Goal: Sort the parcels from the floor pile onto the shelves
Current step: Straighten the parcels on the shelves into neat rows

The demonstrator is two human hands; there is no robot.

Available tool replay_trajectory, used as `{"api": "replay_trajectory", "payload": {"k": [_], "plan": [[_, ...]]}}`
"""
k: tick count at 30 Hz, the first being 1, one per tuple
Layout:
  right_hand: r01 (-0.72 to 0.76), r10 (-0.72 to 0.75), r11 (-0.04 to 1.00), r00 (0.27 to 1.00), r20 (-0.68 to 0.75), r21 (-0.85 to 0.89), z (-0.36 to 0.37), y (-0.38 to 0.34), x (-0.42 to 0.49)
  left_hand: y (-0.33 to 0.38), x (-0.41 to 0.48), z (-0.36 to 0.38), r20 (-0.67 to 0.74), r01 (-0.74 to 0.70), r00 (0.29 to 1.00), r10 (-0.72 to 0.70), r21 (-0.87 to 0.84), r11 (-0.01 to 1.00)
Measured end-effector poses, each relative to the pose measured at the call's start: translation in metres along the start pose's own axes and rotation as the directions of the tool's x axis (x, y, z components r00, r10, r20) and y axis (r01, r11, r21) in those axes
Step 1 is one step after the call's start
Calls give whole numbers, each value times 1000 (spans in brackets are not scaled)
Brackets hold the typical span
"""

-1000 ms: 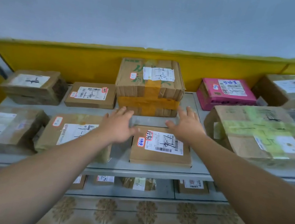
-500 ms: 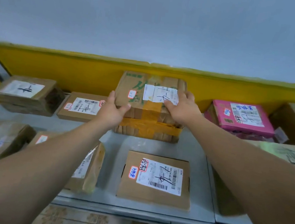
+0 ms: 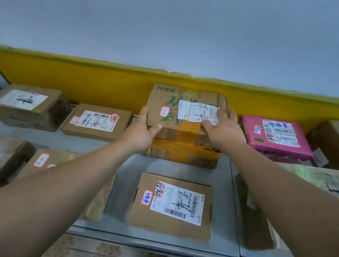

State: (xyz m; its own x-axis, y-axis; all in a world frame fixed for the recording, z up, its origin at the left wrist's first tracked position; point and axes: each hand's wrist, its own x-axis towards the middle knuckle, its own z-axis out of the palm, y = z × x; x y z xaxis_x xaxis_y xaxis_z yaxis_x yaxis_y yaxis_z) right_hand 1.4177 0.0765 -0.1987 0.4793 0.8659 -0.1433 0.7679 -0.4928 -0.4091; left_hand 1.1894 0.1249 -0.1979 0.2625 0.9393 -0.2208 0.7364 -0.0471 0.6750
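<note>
"68" on pink parcel (image 3: 276,135), "028-C18-00" on label of front flat parcel (image 3: 153,218)

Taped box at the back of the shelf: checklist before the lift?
1. Left hand grips the taped box at its left side, thumb on the front: ok.
2. Right hand holds its top right corner, thumb across the label: ok.
3. Gap to the flat box on the left: ok.
4. Gap to the pink box: cannot tell, the right hand hides it.
5. Path forward: a labelled box lies in front on the shelf: not ok for dragging.
6. Yellow-taped part below, separate box or not: cannot tell.
</note>
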Motion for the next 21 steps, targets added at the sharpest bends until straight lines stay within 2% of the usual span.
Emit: {"api": "replay_trajectory", "payload": {"k": [6,14,21], "plan": [[29,-28,998,1000,14,-49,-6,-3,-4,-1,-11,-22,60,-17,998,8,153,988],[108,-116,983,992,-45,-150,-30,-4,-67,-5,-74,-39,152,-212,973,172,307,928],[-22,3,971,997,-79,-237,-57,21,-164,15,-135,-28,326,-455,880,345,369,810]]}}
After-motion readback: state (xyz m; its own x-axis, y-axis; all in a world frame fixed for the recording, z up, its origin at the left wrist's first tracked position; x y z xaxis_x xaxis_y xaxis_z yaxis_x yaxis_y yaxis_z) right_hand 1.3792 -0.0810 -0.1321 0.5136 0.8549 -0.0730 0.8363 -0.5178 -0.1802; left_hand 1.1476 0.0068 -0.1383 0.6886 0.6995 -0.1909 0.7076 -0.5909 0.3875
